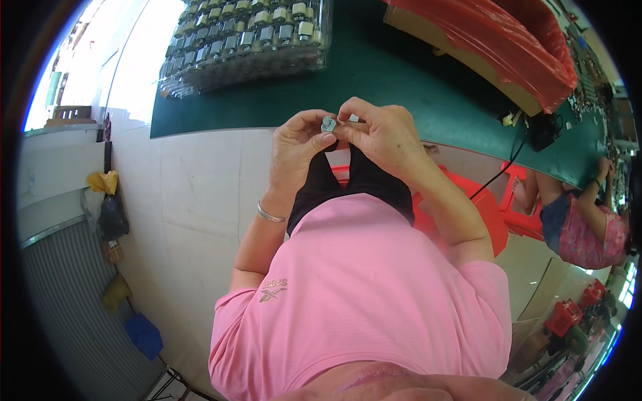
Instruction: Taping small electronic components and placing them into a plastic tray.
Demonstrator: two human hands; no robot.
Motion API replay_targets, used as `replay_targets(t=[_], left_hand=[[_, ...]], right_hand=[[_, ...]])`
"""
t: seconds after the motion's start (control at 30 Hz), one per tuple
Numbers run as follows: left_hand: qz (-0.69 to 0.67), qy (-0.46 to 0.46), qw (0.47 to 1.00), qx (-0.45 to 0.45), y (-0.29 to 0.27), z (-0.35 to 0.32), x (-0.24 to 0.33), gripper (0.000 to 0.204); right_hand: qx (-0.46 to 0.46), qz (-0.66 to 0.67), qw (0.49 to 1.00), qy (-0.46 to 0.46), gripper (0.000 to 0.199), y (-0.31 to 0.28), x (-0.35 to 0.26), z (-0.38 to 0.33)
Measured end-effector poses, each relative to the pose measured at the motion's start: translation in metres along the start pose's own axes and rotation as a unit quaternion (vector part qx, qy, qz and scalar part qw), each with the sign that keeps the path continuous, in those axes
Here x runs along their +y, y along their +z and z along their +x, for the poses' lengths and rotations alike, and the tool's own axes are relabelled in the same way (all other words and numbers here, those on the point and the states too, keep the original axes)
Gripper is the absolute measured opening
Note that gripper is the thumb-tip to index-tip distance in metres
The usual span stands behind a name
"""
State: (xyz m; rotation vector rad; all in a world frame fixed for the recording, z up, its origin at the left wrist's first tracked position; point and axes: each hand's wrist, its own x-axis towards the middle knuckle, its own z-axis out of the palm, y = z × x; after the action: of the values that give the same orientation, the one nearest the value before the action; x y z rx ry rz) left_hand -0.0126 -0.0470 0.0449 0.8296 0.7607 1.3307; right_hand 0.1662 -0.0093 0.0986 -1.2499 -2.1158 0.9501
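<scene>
Between the thumb and forefinger of my left hand is a small pale grey-green part, too small to tell its kind. My right hand is closed in a pinch right beside that part, its fingertips meeting those of the left. What the right fingers grip, if anything, is hidden. Both hands are held just over the near edge of the green table. Beyond my left hand, a stack of clear plastic trays holds rows of small grey metal parts with pale ends.
A cardboard box lined with a red plastic bag stands at the far right of the table. Near it lies a black device with a cable hanging down. Another person sits at the table's right side. Red stools stand by my right.
</scene>
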Motion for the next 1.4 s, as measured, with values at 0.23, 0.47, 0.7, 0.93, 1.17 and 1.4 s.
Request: replay_targets(t=[0.23, 0.47, 0.7, 0.93, 1.17, 1.4], left_hand=[[0.167, 0.007, 0.986, 0.014, 0.005, 0.001, 0.009, 0.023], [0.443, 0.128, 0.887, 0.000, 0.016, 0.011, 0.016, 0.019], [0.447, 0.204, 0.871, 0.026, 0.018, 0.012, 0.003, 0.016], [0.485, 0.403, 0.776, -0.005, 0.025, 0.016, 0.016, 0.023], [0.443, 0.447, 0.777, -0.028, 0.035, 0.016, 0.023, 0.023], [0.064, 0.067, 0.991, 0.094, -0.001, 0.006, 0.026, 0.021]], right_hand=[[0.030, 0.078, 0.996, -0.019, 0.014, 0.007, 0.012, -0.001], [-0.020, 0.083, 0.996, 0.001, 0.009, -0.003, 0.017, 0.004], [-0.003, 0.164, 0.987, -0.002, 0.011, -0.003, 0.014, 0.009], [0.001, 0.323, 0.946, 0.021, 0.006, 0.006, 0.022, 0.005], [0.043, 0.337, 0.939, 0.045, 0.006, -0.003, 0.036, 0.014], [0.121, 0.252, 0.960, 0.012, 0.007, -0.038, 0.052, 0.004]])
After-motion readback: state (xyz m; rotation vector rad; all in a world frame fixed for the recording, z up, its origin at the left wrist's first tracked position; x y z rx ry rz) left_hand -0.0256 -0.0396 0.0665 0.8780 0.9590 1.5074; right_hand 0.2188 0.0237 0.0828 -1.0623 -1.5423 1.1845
